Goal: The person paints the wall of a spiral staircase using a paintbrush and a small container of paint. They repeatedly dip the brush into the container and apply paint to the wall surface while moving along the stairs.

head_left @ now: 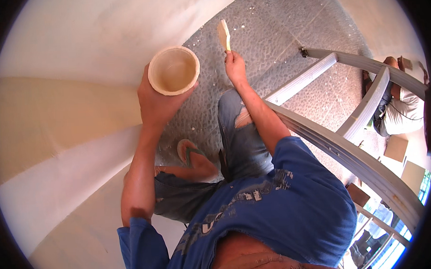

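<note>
My left hand (158, 104) is wrapped round a round, cream-stained tub (174, 56), held with its mouth facing up near the wall. Inside the tub the bottom looks cream-coloured, and how much paint it holds is hard to tell. To its right, my right hand (235, 67) grips a paintbrush (224, 34) by the handle. The brush points away from me over the floor, apart from both tub and wall, and its head is coated in a pale cream colour.
A pale wall (93, 39) with a yellowish band (58, 118) curves along my left. An aluminium ladder (341, 146) stands close by my right arm. Beyond it is another person (403, 113), near some brown panels or boxes (396, 148). The grey pebbled floor (278, 32) has white spots.
</note>
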Tool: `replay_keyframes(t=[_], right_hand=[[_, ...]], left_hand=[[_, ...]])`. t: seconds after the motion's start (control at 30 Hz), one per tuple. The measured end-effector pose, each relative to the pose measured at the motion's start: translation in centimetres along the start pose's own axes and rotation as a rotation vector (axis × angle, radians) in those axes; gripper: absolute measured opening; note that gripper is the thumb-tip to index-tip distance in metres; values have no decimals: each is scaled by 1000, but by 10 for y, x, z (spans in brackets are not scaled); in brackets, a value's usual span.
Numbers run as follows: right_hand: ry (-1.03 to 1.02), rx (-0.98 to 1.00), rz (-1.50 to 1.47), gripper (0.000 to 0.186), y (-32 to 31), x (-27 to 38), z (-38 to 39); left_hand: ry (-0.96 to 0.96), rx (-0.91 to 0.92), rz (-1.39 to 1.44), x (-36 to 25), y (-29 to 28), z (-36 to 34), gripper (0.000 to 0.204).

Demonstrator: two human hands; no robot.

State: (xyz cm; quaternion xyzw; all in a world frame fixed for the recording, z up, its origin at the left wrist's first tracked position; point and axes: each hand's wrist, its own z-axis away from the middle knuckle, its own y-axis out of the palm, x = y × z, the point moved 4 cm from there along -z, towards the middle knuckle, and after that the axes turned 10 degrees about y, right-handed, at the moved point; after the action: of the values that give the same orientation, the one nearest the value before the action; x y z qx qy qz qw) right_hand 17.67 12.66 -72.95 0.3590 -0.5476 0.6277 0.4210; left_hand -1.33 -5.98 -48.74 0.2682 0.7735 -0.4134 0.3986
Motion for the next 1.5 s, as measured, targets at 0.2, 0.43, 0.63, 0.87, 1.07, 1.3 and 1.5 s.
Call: replay_keyframes(t=[0.2,0.43,0.63,0.87,1.07,1.3,1.5], right_hand=[[92,-163,-180,33,1,21,-13],[-45,-126,-289,30,12,62,-11],[-292,-135,-135,37,-13,153,-18],[-327,-292,-64,32,-17,195,-89],[-330,-391,19,33,-35,201,-150],[-156,-348,94,32,0,119,-157],[-45,-236,120,30,37,37,-209]], left_hand=[[0,-6,10,3,-1,2,74],[-8,-16,55,8,0,-2,74],[-12,-34,37,9,-4,-4,72],[-34,-32,3,4,-4,-2,72],[11,-43,63,-3,-5,-1,71],[0,-57,41,0,-11,1,71],[4,-26,25,-2,-11,5,71]])
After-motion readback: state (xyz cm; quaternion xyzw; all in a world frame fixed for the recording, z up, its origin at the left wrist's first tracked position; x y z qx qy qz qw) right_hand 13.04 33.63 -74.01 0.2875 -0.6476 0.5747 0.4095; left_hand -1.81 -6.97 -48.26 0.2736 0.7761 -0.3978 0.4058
